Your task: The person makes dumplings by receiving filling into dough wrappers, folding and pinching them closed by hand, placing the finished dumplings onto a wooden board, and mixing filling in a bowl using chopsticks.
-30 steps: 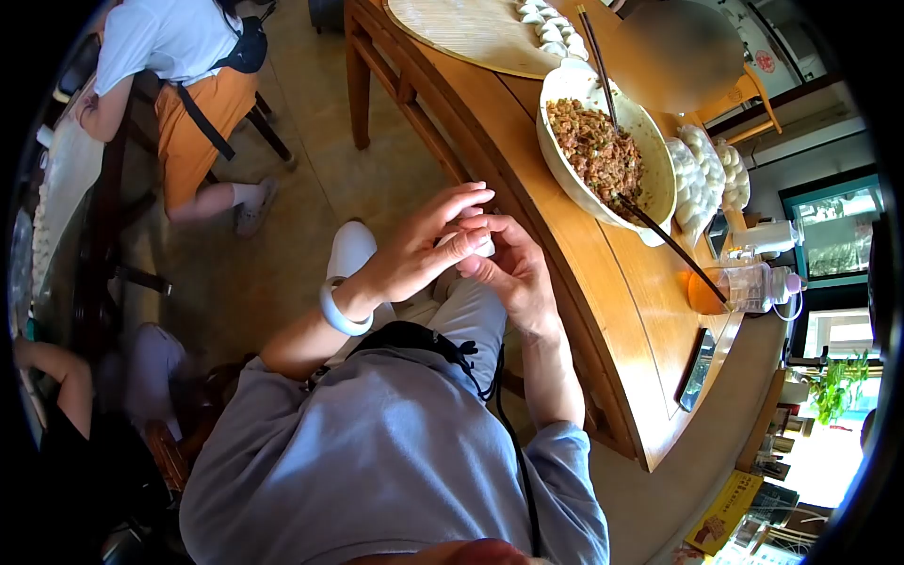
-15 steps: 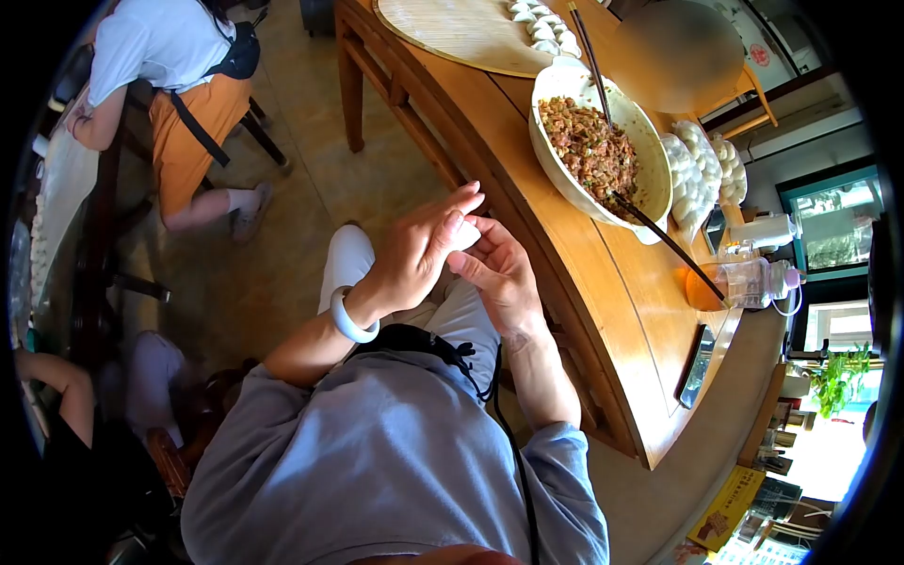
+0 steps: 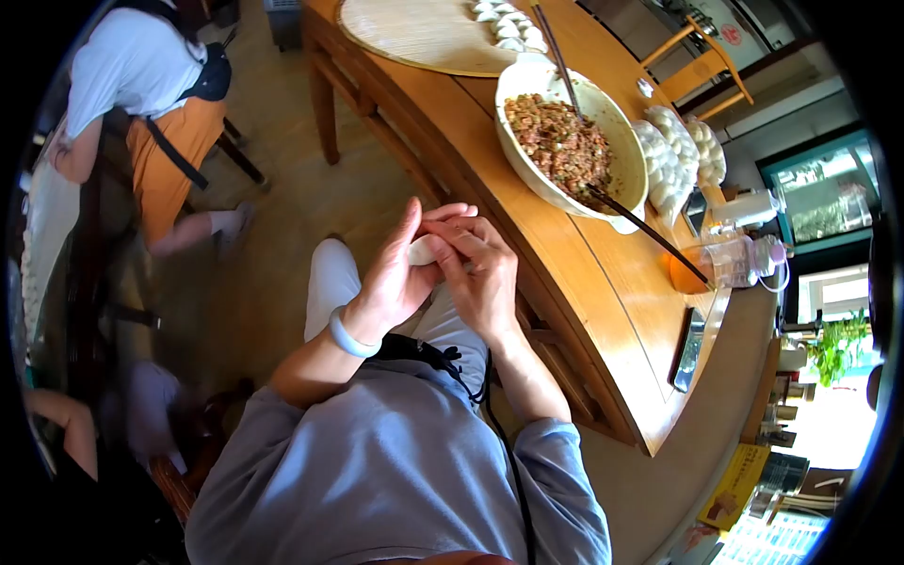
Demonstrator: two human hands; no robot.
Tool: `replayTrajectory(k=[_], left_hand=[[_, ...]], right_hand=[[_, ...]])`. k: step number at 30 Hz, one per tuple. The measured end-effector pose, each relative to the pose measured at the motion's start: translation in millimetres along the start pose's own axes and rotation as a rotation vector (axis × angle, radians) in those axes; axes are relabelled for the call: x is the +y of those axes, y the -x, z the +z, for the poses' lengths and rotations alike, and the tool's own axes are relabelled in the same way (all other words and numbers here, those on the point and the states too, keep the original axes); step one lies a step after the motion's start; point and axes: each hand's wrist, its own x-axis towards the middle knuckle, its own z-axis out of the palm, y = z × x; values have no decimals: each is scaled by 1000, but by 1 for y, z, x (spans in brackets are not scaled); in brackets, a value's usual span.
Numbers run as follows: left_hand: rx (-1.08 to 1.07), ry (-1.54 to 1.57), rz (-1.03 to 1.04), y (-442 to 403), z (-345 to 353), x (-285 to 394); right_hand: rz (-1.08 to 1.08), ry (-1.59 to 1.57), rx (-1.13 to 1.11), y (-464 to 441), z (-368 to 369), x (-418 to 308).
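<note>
Left thumb (image 3: pixel 411 218) swung away from dough (image 3: pixel 422 250); hands (image 3: pixel 485 278) near table edge (image 3: pixel 562 306).

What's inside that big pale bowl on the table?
The bowl holds a reddish-brown chopped mixture flecked with green, and two chopsticks lean in. The bowl's bottom, covered by the mixture, can't be seen.

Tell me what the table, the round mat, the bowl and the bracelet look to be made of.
Table: varnished wood; warm brown with a sheen.
Round mat: likely bamboo or reed; fine parallel lines.
Bowl: smooth, cream; glazed ceramic or plastic, unclear which.
Bracelet: pale, smooth; perhaps stone, glass or plastic.
</note>
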Motion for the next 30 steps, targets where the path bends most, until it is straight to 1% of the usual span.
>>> replayTrajectory(k=[2,3,4,8,11,15,18,21,24,30], left_hand=[[-8,94,-47,2,2,1],[-26,152,-72,3,0,1],[35,174,-91,5,5,3],[20,114,-85,8,0,5],[46,92,-112,7,2,8],[29,119,-138,6,-8,7],[-35,166,-123,4,-11,7],[55,118,-131,5,4,12],[89,103,-155,2,-1,7],[73,94,-177,2,-11,3]], right_hand=[[-63,108,10,0,-1,-1],[-54,159,13,1,-1,-1],[-82,192,13,1,-2,0],[-204,300,8,1,-3,9],[-254,334,-2,0,-4,10],[-382,414,-20,-1,-6,14],[-366,366,2,-1,-10,17],[-318,307,-8,1,-17,22],[-311,321,-25,3,-19,25],[-357,368,-74,-2,-20,17]])
